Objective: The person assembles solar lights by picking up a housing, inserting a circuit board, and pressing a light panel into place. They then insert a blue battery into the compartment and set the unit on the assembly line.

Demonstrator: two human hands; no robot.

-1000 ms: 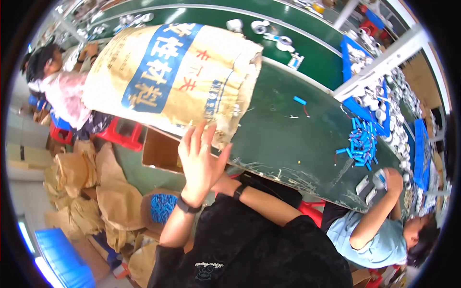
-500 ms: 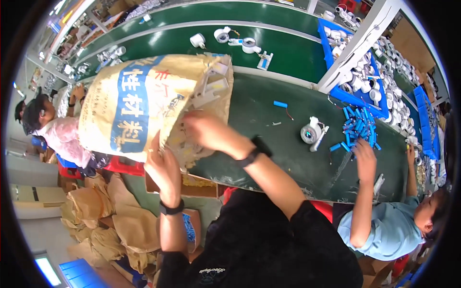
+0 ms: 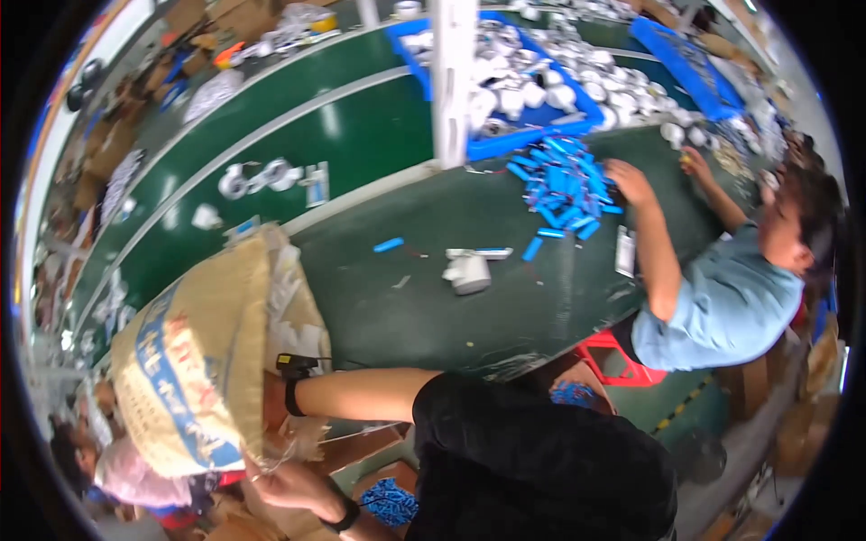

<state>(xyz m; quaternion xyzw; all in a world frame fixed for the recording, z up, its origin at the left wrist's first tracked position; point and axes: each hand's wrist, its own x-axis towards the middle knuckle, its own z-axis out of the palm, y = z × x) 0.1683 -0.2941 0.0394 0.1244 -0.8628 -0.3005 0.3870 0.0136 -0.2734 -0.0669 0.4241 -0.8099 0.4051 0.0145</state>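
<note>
A large tan woven sack [image 3: 194, 361] with a blue band lies on its side at the table's left end. Its mouth faces right, and white plastic parts [image 3: 302, 316] show inside. My left hand [image 3: 284, 482] is closed on the lower rim of the sack. My right hand [image 3: 273, 401] reaches into the mouth, its fingers hidden by the sack. A white round-bodied lamp part [image 3: 469, 272] rests on the dark green table [image 3: 379, 307] to the right of the sack. One blue cylindrical battery [image 3: 389, 244] with a wire lies beyond it.
A heap of blue batteries [image 3: 564, 185] lies before a blue bin [image 3: 532, 135] of white housings. A white post [image 3: 453, 81] stands at the table's far edge. At right sits a co-worker [image 3: 722, 288], one hand by the heap. Below, a box [image 3: 388, 496] holds small blue pieces.
My view has swung to the right, so the sack sits lower and farther left. My right hand has gone deeper into the sack mouth; my left hand still holds the rim.
</note>
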